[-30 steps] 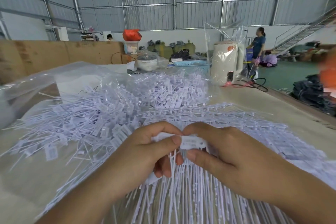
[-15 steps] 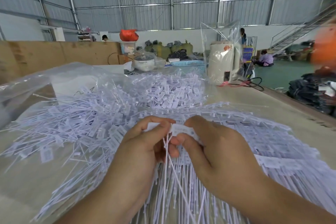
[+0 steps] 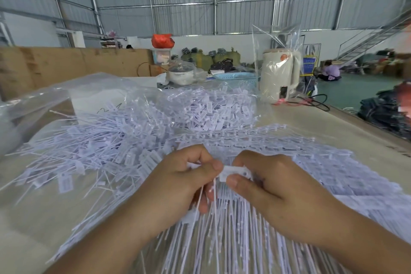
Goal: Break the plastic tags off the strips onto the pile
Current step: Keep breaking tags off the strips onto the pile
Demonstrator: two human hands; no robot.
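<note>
The right hand [image 3: 275,193] pinches one white tag [image 3: 234,172]. The left hand [image 3: 178,184] pinches the strip [image 3: 213,204] beside it. A quick twist should snap it cleanly over the pile [image 3: 115,140].

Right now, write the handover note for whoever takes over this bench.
Left hand: pinches the strip's thin stems.
Right hand: pinches the white tag at the strip's top.
Pile of loose tags lies left and ahead on the table.
Done: many tags already broken off.
Left: snap this tag off, drop it on the pile, then work through the unbroken strips under and right of the hands.
</note>
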